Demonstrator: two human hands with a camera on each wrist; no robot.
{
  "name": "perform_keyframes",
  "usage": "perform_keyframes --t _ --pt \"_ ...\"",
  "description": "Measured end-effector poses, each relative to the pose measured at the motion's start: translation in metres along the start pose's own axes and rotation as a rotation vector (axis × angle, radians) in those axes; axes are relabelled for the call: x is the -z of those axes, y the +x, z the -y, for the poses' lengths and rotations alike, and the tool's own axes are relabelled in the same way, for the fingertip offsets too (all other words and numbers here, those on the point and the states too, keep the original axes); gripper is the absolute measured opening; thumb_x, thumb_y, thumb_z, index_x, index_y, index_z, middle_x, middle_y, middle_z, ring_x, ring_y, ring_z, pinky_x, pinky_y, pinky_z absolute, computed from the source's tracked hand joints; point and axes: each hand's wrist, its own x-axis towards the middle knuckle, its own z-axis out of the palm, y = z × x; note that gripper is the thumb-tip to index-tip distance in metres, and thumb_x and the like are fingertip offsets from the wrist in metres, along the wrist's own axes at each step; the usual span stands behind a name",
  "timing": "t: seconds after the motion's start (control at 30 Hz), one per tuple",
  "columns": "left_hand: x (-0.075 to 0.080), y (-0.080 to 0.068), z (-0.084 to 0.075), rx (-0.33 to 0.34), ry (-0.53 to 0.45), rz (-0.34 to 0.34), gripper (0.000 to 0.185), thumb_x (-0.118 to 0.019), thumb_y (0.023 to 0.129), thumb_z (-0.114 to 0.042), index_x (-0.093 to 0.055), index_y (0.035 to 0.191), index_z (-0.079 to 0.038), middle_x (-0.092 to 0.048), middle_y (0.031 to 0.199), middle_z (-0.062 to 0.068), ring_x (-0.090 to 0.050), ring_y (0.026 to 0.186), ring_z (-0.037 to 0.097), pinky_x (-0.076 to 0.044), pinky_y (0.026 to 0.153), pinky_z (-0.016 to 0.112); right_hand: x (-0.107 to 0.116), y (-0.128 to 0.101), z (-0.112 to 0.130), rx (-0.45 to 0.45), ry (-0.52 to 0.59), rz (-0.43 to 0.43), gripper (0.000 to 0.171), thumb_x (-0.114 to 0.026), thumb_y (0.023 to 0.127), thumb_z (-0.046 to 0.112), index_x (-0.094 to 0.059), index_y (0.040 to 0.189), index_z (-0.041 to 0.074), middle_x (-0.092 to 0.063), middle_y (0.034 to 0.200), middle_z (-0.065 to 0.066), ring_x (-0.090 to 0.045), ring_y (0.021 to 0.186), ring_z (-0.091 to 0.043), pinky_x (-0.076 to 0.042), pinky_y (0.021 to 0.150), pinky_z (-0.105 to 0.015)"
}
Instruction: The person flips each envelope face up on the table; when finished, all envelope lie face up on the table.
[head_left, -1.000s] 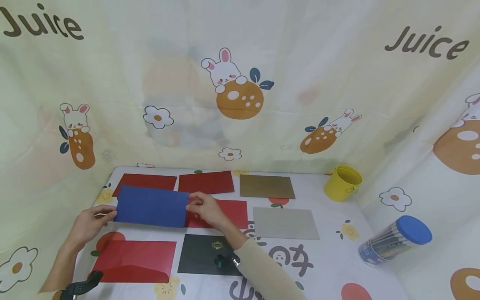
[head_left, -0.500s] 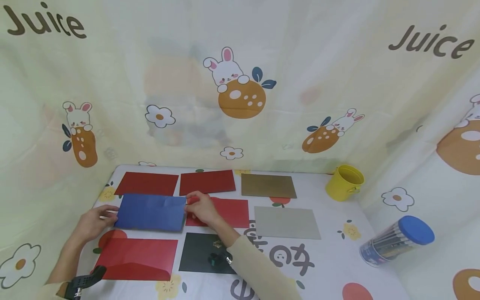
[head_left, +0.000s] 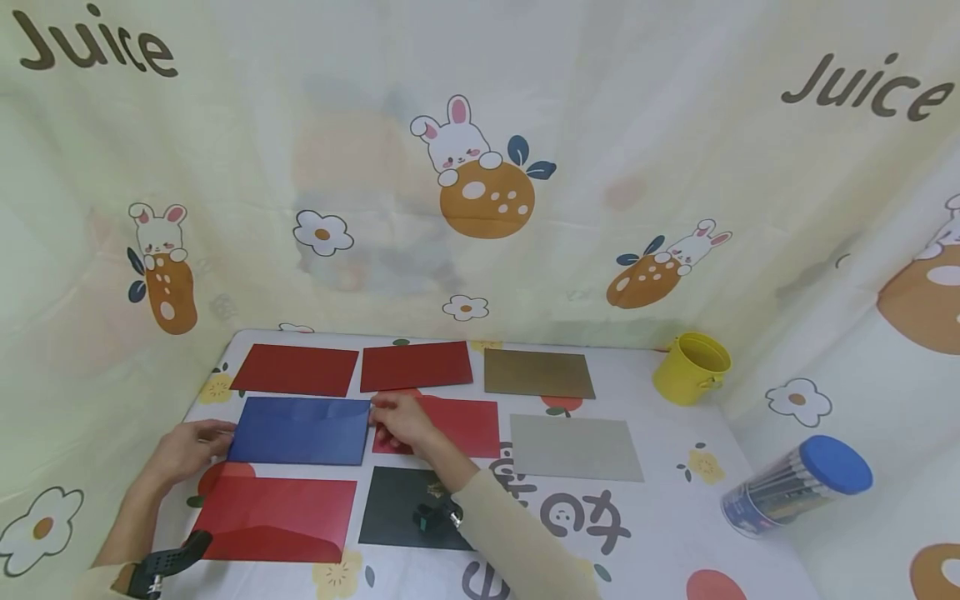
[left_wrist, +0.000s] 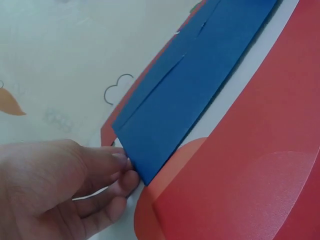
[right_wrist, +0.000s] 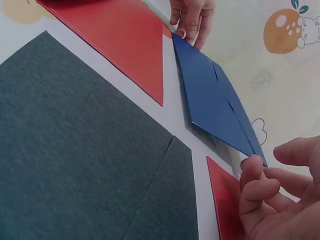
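Observation:
A blue envelope (head_left: pixel 300 431) lies nearly flat on the table, in the middle row at the left. My left hand (head_left: pixel 191 442) pinches its left short edge; in the left wrist view the fingertips (left_wrist: pixel 117 167) curl at the envelope's (left_wrist: pixel 200 85) corner. My right hand (head_left: pixel 401 421) holds the right end, over a red envelope (head_left: pixel 461 425). In the right wrist view its fingers (right_wrist: pixel 257 182) pinch the blue envelope's (right_wrist: pixel 212 100) near corner, which casts a shadow as if slightly raised. The left hand (right_wrist: pixel 192 17) shows at its far end.
Two dark red envelopes (head_left: pixel 295 369) (head_left: pixel 416 366) and a brown one (head_left: pixel 537 373) line the back row. A large red envelope (head_left: pixel 273 518), a black one (head_left: pixel 397 500) and a grey one (head_left: pixel 575 447) lie nearer. A yellow cup (head_left: pixel 692 367) and a blue-lidded pen jar (head_left: pixel 798 485) stand right.
The blue envelope, held tilted up a second ago, has come down almost flat onto the table. Both hands sank with it and stayed at its ends.

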Motion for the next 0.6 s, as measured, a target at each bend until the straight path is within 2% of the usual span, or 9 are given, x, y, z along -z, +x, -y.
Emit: perform_keyframes --t 0.17,0.27,0.5,0.6 --pt "0.0004 -0.0013 0.0006 0.002 0.008 0.003 0.043 -0.056 0.102 -0.017 -0.055 0.135 0.01 -0.062 0.124 0.032 -0.062 0.108 0.043 -0.055 0.086 0.055 -0.0012 -0.0011 -0.0004 -0.015 -0.003 0.017 0.041 -0.065 0.097 0.016 -0.062 0.136 0.006 -0.069 0.08 -0.019 -0.055 0.056 -0.016 -0.039 0.045 -0.021" --pt "0.0012 -0.0015 0.0008 0.007 0.025 -0.004 0.043 -0.057 0.101 -0.016 -0.055 0.134 0.011 -0.062 0.123 0.032 -0.061 0.109 0.045 -0.055 0.087 0.056 -0.0004 -0.0023 0.0002 -0.03 0.014 0.034 0.042 -0.064 0.096 0.015 -0.061 0.137 0.005 -0.07 0.084 -0.023 -0.055 0.056 -0.016 -0.039 0.044 -0.021" --pt "0.003 -0.0012 0.0015 0.016 0.035 -0.006 0.041 -0.057 0.101 -0.015 -0.056 0.133 0.011 -0.063 0.122 0.032 -0.06 0.11 0.047 -0.052 0.09 0.059 0.0028 -0.0052 0.002 -0.03 0.025 0.046 0.038 -0.062 0.098 0.016 -0.063 0.134 0.006 -0.075 0.092 -0.01 -0.062 0.061 -0.015 -0.04 0.045 -0.021" --pt "0.0032 -0.001 0.0023 0.022 0.03 0.0 0.042 -0.057 0.101 -0.015 -0.055 0.133 0.012 -0.062 0.123 0.033 -0.059 0.111 0.048 -0.053 0.089 0.058 0.0035 -0.0056 0.0022 -0.02 0.011 0.046 0.034 -0.062 0.098 0.015 -0.065 0.13 0.006 -0.075 0.09 -0.009 -0.062 0.062 -0.016 -0.04 0.046 -0.022"
